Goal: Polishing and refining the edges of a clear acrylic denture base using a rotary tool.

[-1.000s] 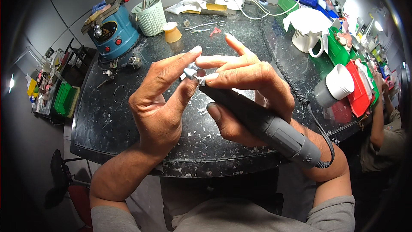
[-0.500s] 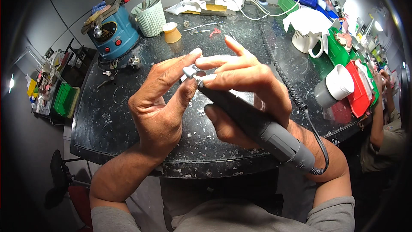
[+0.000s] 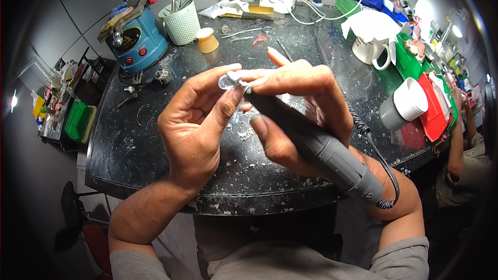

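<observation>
My right hand (image 3: 319, 91) grips a dark grey rotary handpiece (image 3: 311, 142), its body running from my wrist up to the left. At its nose a small pale grey bit (image 3: 234, 77) meets a small clear, shiny plastic piece (image 3: 225, 82). My left hand (image 3: 189, 129) pinches that piece between thumb and fingertips. Fingers of both hands hide much of the piece, so its full shape cannot be told. A coiled cord (image 3: 388, 173) leaves the handpiece's rear and loops up beside my right forearm.
On the dusty black bench (image 3: 129, 158) stand a blue machine (image 3: 136, 46), a pale green basket of tools (image 3: 181, 26) and an amber jar (image 3: 207, 42). At right are a cloth-topped mug (image 3: 365, 52), white cup (image 3: 411, 98) and red bin (image 3: 433, 106). Another person's arm (image 3: 456, 137) shows at far right.
The handpiece's tip has shifted slightly upward, and the clear piece is turned so its rounded part shows more. My right index finger and thumb have moved a little. Both grips continue.
</observation>
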Tool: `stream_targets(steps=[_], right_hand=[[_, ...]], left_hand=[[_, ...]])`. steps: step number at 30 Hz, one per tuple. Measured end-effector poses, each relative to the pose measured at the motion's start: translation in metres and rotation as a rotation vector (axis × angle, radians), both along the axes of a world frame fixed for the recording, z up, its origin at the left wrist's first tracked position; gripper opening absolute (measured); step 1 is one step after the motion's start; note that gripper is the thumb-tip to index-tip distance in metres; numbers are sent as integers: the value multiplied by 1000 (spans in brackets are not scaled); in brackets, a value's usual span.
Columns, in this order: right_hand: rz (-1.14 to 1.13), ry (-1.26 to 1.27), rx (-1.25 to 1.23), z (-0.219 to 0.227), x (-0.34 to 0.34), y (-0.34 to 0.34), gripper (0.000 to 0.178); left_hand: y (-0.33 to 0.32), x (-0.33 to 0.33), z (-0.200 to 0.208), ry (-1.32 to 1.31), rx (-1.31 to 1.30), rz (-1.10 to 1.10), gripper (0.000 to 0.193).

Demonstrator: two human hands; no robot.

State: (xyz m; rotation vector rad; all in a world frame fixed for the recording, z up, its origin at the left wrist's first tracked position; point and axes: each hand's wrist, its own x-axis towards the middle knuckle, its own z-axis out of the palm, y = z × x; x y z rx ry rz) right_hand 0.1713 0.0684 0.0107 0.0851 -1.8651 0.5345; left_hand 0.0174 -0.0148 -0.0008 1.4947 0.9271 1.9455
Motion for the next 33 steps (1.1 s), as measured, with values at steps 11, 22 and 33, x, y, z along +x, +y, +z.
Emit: stream_targets(steps=[11,22,33], right_hand=[[-62,-10,-34,-5,-3,-2,40],[11,-78,-45,-3,-3,-3,41],[7,-110,25,-2,-2,-4,40]], left_hand=[[0,-2,-8,-157,-56,-126,24],[2,-7,-12,18,31,-3,29],[3,-8,-10,154,71,119,26]])
